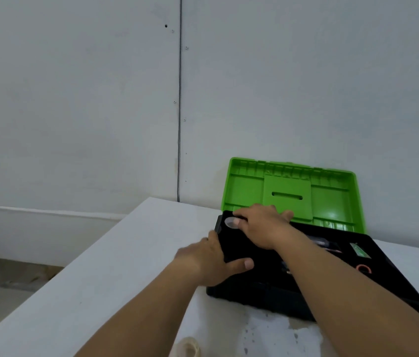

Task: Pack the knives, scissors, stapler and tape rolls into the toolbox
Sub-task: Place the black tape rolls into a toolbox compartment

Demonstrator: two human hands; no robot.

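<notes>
White table [115,279] against grey wall [74,99]; pale tape roll [189,347] at near edge, partly cut off. Right forearm hides middle of tray. Toolbox [254,297] black, at table's far right; green lid [332,202] upright, open. Left hand [211,261] grips tray's left end; right hand [259,225] lies flat, fingers spread, on black tray [383,266].

A pale tape roll [189,347], perhaps, is cut off by the bottom edge.

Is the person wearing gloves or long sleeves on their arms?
No. The left hand and the right hand are both bare, with no gloves. Both forearms are uncovered as far as the picture shows, with no sleeves in view. No watch, ring or bracelet can be seen.
</notes>
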